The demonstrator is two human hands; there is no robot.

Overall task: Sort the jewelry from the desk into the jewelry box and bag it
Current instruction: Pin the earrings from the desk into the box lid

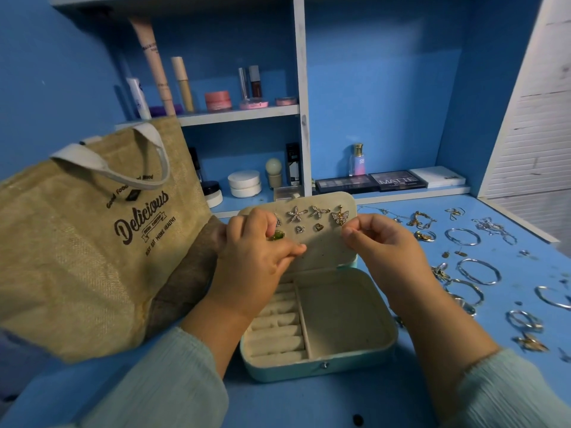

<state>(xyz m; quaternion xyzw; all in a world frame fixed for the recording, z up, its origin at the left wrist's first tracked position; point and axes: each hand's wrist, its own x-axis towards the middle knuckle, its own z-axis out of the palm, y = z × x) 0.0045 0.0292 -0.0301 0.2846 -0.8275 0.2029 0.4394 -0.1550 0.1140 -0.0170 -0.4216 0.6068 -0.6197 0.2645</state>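
The jewelry box (318, 322) sits open in the middle of the blue desk (309, 403), with its lid panel (321, 239) standing up at about 12 o'clock from the tray. Sparkly earrings (316, 213) are already pinned along the top of the lid panel. The left hand (253, 257) is curled up against the lid at about 10 o'clock, its fingers pinched around a small green earring (277, 235) that touches the panel. The right hand (383, 242) is curled at about 2 o'clock, holding the lid's edge; I cannot tell if it has anything else in it. More jewelry (475, 270) (rings, hoops and chains) lies spread out on the desk at 3 o'clock, so most of the sorting is not done yet. The brown bag (92, 242) leans at 9 o'clock, waiting. I think the green earring could slip and drop into the tray or onto the desk, because it is tiny. The lid could also wobble if the right hand lets go, and a pinned earring might pop loose.
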